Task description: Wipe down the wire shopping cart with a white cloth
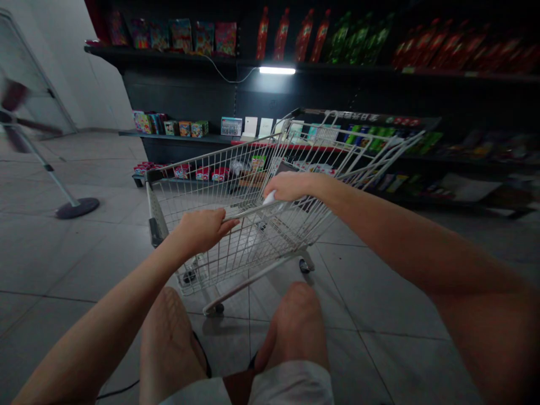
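Note:
Both my hands rest on the handle of a wire shopping cart (236,219) that stands in front of my knees. My left hand (202,230) wraps the near bar at its left part. My right hand (291,187) grips further along the same bar, close to a white plastic handle piece (269,197). Small packages (257,164) show through the mesh, but I cannot tell whether they lie in the basket or on the shelf behind it.
Dark store shelves with colourful packets and red and green bottles (320,39) run along the back and right. A lit tube lamp (277,70) hangs under a shelf. A floor-standing fan (46,163) stands at left on grey tiles.

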The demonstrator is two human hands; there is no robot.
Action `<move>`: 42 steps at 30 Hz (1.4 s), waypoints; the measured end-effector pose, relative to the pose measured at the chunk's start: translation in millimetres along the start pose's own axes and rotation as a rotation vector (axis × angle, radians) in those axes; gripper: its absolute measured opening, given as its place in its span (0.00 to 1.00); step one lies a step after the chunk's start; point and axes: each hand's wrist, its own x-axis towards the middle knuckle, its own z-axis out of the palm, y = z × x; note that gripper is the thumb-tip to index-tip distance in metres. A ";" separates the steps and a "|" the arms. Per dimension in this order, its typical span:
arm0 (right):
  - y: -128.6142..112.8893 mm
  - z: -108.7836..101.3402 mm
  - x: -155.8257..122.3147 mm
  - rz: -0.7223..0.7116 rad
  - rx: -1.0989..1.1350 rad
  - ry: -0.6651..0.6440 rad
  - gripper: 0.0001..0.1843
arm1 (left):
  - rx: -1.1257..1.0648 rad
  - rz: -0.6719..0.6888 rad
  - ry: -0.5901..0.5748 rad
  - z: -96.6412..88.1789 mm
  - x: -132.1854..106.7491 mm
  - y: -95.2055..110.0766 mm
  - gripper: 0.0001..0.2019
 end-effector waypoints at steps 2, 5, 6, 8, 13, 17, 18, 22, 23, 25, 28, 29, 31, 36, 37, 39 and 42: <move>-5.0 10.6 -9.5 0.012 0.010 0.116 0.15 | -0.099 0.045 -0.062 0.8 3.3 -7.6 0.28; -35.2 48.0 -10.3 -0.128 0.008 0.416 0.19 | -0.311 0.138 -0.148 0.7 7.6 -14.5 0.24; -41.9 61.8 -10.4 -0.178 -0.022 0.540 0.19 | -0.345 0.164 -0.163 0.4 8.0 -15.9 0.22; -38.1 83.8 -15.0 -0.290 -0.123 0.684 0.18 | -0.336 0.184 -0.150 -0.9 6.8 -17.9 0.21; 34.0 100.5 -39.9 -0.293 -0.252 1.025 0.19 | -0.317 0.125 -0.178 -5.0 1.3 -19.9 0.24; 19.9 118.8 -26.5 -0.083 -0.226 1.274 0.20 | -0.314 0.111 -0.200 -5.7 2.6 -16.7 0.23; 6.1 125.2 -18.7 -0.109 -0.252 1.241 0.19 | -0.309 0.116 -0.196 -5.4 3.1 -16.0 0.22; -19.7 132.0 -4.4 -0.352 -0.439 1.039 0.20 | -0.285 0.132 -0.164 -3.7 2.7 -18.5 0.20; -13.5 127.3 -8.5 -0.388 -0.466 1.013 0.21 | -0.289 0.132 -0.163 -3.4 2.0 -20.5 0.21; 6.9 114.9 -22.4 -0.368 -0.455 1.006 0.20 | -0.308 0.130 -0.172 -3.1 1.0 -25.1 0.23; 25.2 108.1 -37.8 -0.128 -0.317 1.109 0.18 | -0.343 0.139 -0.191 -2.6 1.4 -30.7 0.26; 22.8 113.8 -37.6 -0.061 -0.267 1.139 0.18 | -0.355 0.137 -0.196 -2.4 1.8 -31.8 0.26; 6.8 140.1 -28.8 0.004 -0.181 1.149 0.18 | -0.364 0.124 -0.193 -2.1 2.1 -33.0 0.27; -38.3 238.9 -3.9 -0.009 -0.067 0.910 0.16 | -0.157 0.101 -0.109 -6.2 -2.8 -32.4 0.28; -42.0 249.0 -4.6 -0.038 -0.055 0.888 0.16 | -0.103 0.094 -0.094 -8.0 -2.9 -31.1 0.28; -45.7 249.3 -10.2 -0.103 -0.030 0.915 0.17 | -0.047 0.094 -0.072 -12.2 1.8 -25.4 0.28; -47.9 214.7 -15.1 -0.089 0.004 1.052 0.20 | -0.154 0.192 -0.058 -17.7 24.2 -8.4 0.26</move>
